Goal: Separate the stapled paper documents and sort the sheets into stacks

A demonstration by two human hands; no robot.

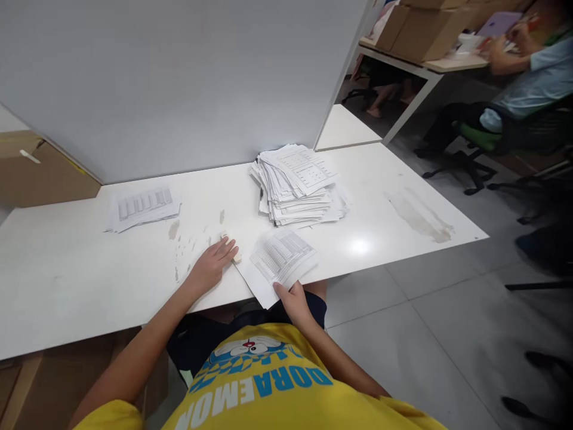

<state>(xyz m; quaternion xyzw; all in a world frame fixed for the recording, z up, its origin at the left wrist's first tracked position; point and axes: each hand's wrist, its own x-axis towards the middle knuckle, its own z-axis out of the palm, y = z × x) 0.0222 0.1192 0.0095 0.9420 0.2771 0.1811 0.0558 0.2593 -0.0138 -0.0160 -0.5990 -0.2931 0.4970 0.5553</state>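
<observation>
My left hand [216,261] lies with bent fingers over a small cream stapler [237,258] on the table, mostly covered by the fingers. The left corner of some printed sheets [282,257] reaches the stapler's near end; whether it sits inside the jaw I cannot tell. My right hand [294,301] pinches the near edge of these sheets, thumb on top, at the table's front edge. Tables of small print cover the upper face. Behind them rises a tall, uneven pile of printed papers [298,191]. A lower stack of papers [145,208] lies to the left.
A grey partition [188,83] stands along the back of the white table [80,280]. At the left end is a cardboard box [45,170]. To the right, a seated person [532,77] works at another desk with boxes [421,30]. Office chairs stand on the tiled floor.
</observation>
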